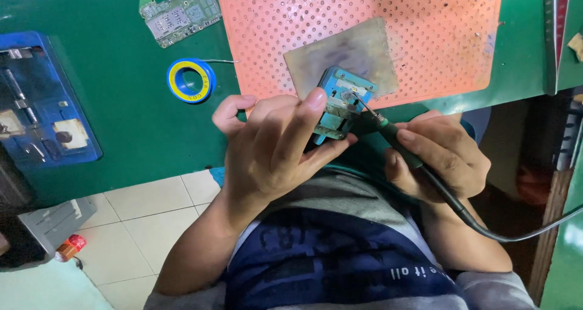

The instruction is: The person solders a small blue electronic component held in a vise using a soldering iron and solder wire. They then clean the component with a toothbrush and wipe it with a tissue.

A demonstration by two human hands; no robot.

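resting between both hands (273,146) (437,158), small blue fixture (340,103)

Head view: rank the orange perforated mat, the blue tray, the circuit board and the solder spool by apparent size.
1. Orange perforated mat
2. Blue tray, partly cut off at the frame edge
3. Circuit board
4. Solder spool

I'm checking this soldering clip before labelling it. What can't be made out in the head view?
- Small blue board: its lower left part is hidden by the left hand.
- Soldering iron: its tip contact is too small to judge; the handle is covered by the right hand.
- Blue holder: cut off by the left edge.
- Circuit board: cut off by the top edge.
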